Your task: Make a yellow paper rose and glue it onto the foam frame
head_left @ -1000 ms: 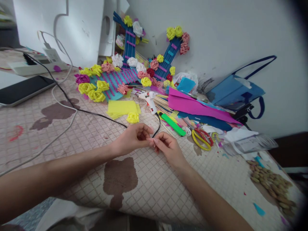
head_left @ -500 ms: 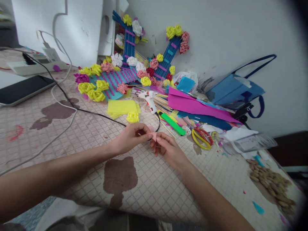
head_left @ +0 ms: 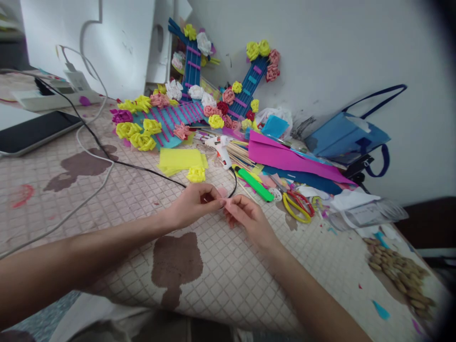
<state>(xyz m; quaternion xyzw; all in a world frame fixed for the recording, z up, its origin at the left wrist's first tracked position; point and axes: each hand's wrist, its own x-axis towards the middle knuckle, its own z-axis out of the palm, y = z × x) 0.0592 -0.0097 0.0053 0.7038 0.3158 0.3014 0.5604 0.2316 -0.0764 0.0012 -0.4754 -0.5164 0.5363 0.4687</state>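
Observation:
Between my fingertips is a small piece of pink crepe paper point(head_left: 223, 193), partly hidden by the fingers. My left hand point(head_left: 198, 203) pinches its left side with thumb and forefinger. On the other side my right hand point(head_left: 248, 216) pinches it too, its lower fingers curled underneath. Just beyond the hands lie a yellow paper flower point(head_left: 196, 174) and a stack of yellow paper squares point(head_left: 181, 159). A white glue gun point(head_left: 221, 151) rests behind them, its black cord running down past my hands. To the right is a green utility knife point(head_left: 255, 184).
Yellow-handled scissors point(head_left: 295, 209), magenta paper point(head_left: 292, 156) and wooden sticks point(head_left: 240, 153) lie to the right. Flower-decorated blue paper guitars point(head_left: 245, 88) stand against the wall. A dark phone or tablet point(head_left: 37, 133) and cables are at left. Peanuts point(head_left: 399, 275) lie near the right edge.
My right fingers have shifted slightly and closed in on the pink paper, so less of it shows between the hands. My left hand has barely moved.

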